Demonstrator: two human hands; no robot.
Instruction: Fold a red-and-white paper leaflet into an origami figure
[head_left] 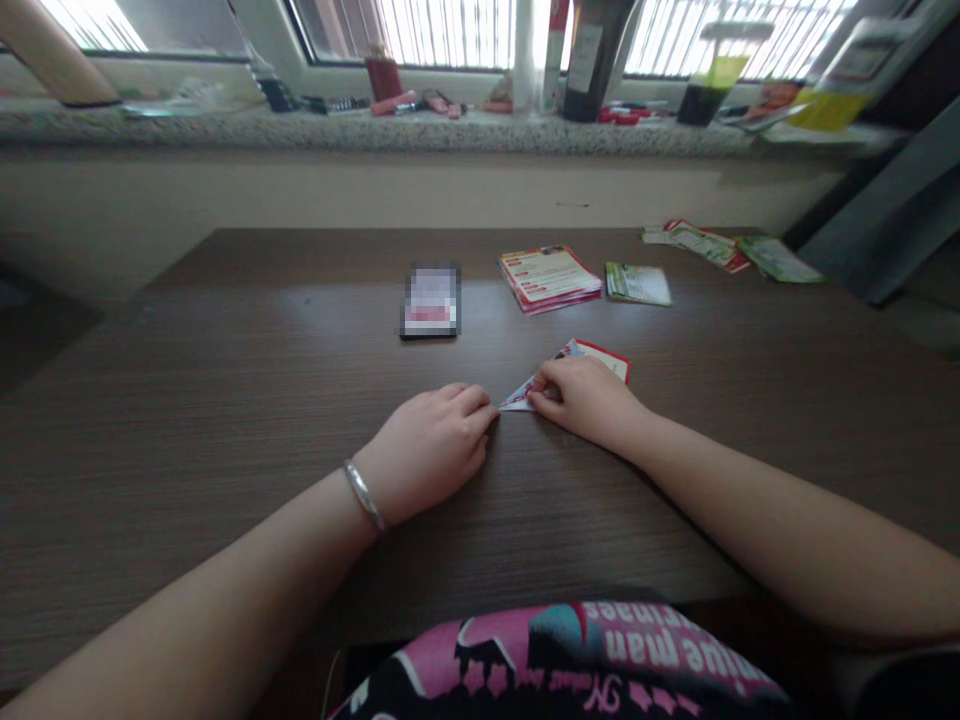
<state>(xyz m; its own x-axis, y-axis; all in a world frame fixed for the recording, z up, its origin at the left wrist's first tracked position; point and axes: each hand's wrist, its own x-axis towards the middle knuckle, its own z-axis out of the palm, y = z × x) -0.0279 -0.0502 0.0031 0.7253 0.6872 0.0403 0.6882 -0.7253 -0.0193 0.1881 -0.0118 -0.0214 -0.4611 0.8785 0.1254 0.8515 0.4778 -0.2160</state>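
Observation:
A printed paper sheet (616, 361) with a red border lies on the wooden table, partly folded to a sharp point on its left. My left hand (439, 440), with a silver bangle at the wrist, has its fingers closed at that pointed tip. Over the folded flap, my right hand (589, 400) presses with curled fingers and covers much of the paper. Beyond the hands are a stack of printed sheets (551, 278) with red edges and a smaller pile of green and white papers (639, 284).
A phone (430, 302) with a blurred screen lies left of the stack. Several loose paper strips (709, 245) rest at the table's far right. Behind the table, the stone windowsill (465, 130) holds bottles and small items. A grey curtain (892, 200) hangs at right.

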